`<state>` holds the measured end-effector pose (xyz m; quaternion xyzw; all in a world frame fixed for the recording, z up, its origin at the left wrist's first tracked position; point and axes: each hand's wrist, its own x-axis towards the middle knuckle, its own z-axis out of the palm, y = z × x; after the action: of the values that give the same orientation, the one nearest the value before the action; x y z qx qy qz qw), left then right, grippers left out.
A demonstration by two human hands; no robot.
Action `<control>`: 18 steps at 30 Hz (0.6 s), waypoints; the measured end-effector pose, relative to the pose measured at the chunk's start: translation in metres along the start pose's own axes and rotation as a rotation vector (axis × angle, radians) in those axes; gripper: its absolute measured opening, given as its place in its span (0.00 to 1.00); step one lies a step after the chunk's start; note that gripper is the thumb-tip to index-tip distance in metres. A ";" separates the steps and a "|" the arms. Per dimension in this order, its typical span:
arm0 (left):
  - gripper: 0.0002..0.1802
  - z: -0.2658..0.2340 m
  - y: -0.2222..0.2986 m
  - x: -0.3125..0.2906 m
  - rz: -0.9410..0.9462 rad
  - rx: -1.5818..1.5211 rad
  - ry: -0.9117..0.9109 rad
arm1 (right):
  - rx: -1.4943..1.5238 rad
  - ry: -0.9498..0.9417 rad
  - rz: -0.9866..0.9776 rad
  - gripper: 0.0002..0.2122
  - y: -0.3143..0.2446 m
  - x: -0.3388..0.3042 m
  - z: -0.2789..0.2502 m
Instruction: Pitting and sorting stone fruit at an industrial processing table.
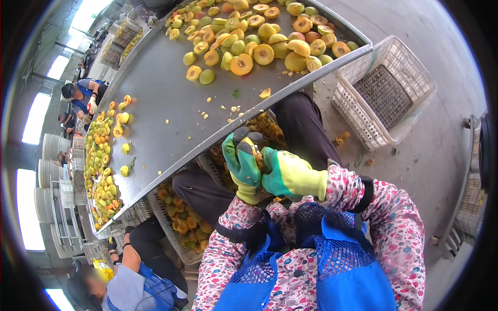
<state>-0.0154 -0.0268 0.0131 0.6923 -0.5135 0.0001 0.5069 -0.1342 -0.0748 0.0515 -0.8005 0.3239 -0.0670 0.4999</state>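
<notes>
My left hand (241,167), in a green and yellow work glove with dark fingertips, is closed in front of my body. My right hand (293,173), gloved alike, presses against it with curled fingers. Between them shows a small orange-brown piece of fruit (263,165), mostly hidden by the gloves. Below the hands, crates of cut orange fruit (264,127) stand by my knees. Past the table edge lies a heap of halved yellow-green fruit (241,65), which look like peaches or apricots, some with pits showing.
The sloping metal table (161,109) has a raised rim and loose pits on it. A white plastic crate (358,106) stands at right. More fruit (101,171) lies at the table's left end. Co-workers sit at lower left (140,280) and far left (85,98). A fruit crate (187,249) is beside my leg.
</notes>
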 end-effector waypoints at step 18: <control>0.13 -0.024 -0.030 0.029 -0.187 -0.214 -0.650 | -0.507 0.029 -0.324 0.14 0.023 -0.001 0.000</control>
<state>0.0325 -0.0320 0.0189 0.6430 -0.5797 -0.3206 0.3844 -0.1456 -0.0808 0.0326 -0.9399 0.2056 -0.0744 0.2624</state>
